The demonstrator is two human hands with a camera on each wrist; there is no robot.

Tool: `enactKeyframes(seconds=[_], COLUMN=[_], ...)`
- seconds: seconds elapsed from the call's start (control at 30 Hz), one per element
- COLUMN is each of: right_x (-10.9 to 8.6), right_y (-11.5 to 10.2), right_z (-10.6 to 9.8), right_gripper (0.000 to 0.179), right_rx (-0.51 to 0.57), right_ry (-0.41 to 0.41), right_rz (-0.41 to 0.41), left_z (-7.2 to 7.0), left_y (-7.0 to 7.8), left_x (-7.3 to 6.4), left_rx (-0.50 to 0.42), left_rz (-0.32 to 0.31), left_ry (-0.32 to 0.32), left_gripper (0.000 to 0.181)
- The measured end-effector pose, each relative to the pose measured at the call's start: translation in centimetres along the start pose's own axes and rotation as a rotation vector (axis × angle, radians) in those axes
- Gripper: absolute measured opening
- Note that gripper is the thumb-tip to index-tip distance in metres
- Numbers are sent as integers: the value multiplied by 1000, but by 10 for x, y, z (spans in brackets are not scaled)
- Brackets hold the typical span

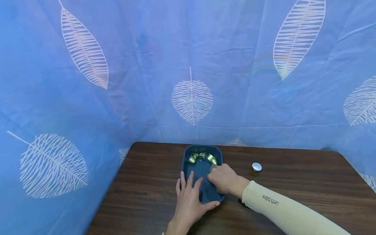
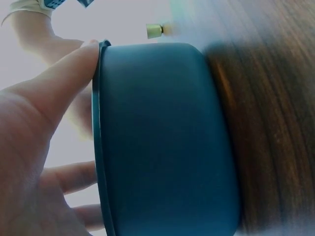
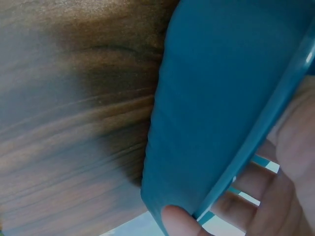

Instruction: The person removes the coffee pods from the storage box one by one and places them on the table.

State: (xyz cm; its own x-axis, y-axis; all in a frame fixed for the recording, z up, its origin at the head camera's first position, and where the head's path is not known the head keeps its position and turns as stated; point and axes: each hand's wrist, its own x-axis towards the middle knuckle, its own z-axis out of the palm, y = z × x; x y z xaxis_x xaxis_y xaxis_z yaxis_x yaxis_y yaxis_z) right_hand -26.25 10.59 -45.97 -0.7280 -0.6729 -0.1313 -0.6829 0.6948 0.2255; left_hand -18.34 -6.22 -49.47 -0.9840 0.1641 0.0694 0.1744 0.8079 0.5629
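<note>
A dark blue tray (image 1: 202, 182) holds several green-gold coffee capsules (image 1: 202, 156) in an arc along its far end. My left hand (image 1: 188, 199) holds the tray's near end, thumb at the near right corner and fingers spread over the rim. The thumb (image 2: 74, 73) shows on the rim in the left wrist view. My right hand (image 1: 224, 178) is inside the tray's right side, fingers curled and pinching a capsule (image 1: 212, 166) that they partly hide. In the right wrist view the tray's side wall (image 3: 226, 98) covers most of the right hand's fingers.
On the brown wooden table (image 1: 147, 182), right of the tray, another capsule (image 1: 257, 167) stands with its silver lid up. A blue leaf-patterned cloth (image 1: 235, 98) hangs behind the table and along its left side. My right forearm has a pale sleeve (image 1: 282, 205).
</note>
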Motion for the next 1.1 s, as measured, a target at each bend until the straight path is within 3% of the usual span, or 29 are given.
enactKeyframes(seconds=[0.53, 0.77, 0.9, 1.1], right_x=[3, 3, 6, 17], right_y=[-4, 2, 11, 22], right_z=[5, 5, 1, -8], right_gripper=[10, 12, 13, 14], right_rx=[-38, 39, 123, 174], right_ry=[-14, 15, 74, 105], right_rz=[24, 13, 9, 42], left_z=[0, 1, 1, 1], left_y=[-1, -2, -3, -2], left_x=[-1, 0, 0, 0], left_rx=[1, 21, 46, 64], left_rz=[-2, 13, 26, 27], left_ry=[13, 26, 38, 40], left_gripper=[90, 90, 89, 89])
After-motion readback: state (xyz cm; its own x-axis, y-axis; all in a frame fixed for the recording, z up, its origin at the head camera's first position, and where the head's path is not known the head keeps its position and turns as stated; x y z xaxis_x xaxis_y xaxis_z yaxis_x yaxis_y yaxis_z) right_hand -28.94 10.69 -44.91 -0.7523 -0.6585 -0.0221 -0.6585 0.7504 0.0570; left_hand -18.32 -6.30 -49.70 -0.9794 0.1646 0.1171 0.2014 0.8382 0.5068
